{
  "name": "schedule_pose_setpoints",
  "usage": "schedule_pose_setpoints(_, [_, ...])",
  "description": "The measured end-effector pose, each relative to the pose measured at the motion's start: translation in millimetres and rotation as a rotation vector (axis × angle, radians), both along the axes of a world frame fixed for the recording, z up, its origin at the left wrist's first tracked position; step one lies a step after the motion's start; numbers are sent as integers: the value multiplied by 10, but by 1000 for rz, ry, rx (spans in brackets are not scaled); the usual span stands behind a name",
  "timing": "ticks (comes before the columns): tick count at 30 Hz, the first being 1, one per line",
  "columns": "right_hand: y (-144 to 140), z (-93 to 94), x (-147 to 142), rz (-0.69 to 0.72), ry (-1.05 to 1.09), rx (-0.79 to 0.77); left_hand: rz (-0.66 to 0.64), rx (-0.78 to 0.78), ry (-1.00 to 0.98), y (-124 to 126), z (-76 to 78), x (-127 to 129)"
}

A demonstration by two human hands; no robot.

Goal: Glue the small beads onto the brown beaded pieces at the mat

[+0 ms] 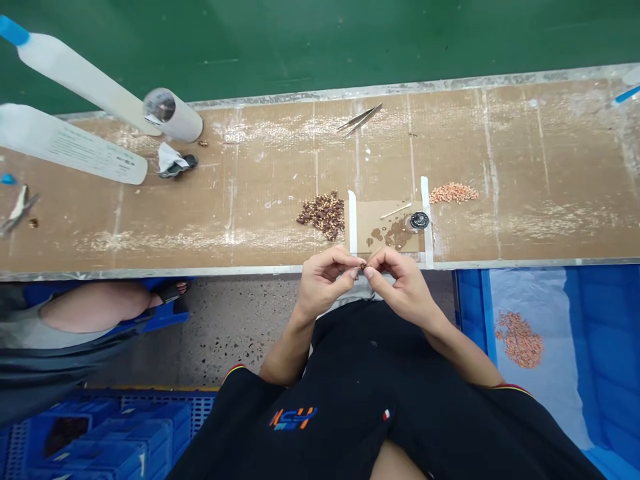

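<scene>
The left hand [324, 280] and right hand [400, 279] meet just below the near edge of the bench [550, 153], fingertips pinched together on one tiny dark part [363, 266] held between them — both hands are closed narrow around it, thumbs and forefingers touching. The part sits above the person's lap, just clear of the bench edge.

On the bench right in front of the hands lies a taped card [385, 217] with brown stains, a thin stick [395, 211] and a small round pot [419, 221] on it. Just left of the card is a pile of dark brown parts [323, 213]; to its right, near but apart, a smaller pink pile [453, 193]. Tweezers [360, 120] lie further back, near the far edge.

Far left stand two white bottles [75, 143] lying tilted, a clear tube [173, 115] and a crumpled wipe [170, 160]. Pliers [17, 210] rest at the left edge.

To the right, below bench level, a blue bin [615, 373] holds a sheet with more pink parts [519, 339]. At the left another person's bare leg [95, 307] shows, a sandal on the foot — well apart from the hands.
</scene>
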State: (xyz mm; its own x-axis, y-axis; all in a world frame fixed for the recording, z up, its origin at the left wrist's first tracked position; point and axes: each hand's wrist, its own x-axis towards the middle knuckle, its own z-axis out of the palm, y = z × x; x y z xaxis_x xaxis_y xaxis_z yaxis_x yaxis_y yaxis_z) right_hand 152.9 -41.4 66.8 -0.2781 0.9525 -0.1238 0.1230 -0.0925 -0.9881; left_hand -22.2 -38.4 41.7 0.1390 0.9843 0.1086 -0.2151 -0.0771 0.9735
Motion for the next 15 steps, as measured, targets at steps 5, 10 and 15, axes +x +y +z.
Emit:
schedule_pose_setpoints(5, [41, -19, 5, -5, -8, 14, -34, -9, 41, 16, 20, -50])
schedule_pose_setpoints(10, [37, -39, 0, 7, -5, 40, -32, 29, 62, 7, -1, -72])
schedule_pose_setpoints(15, [34, -42, -1, 39, -5, 44, -31, 68, 73, 9, -31, -66])
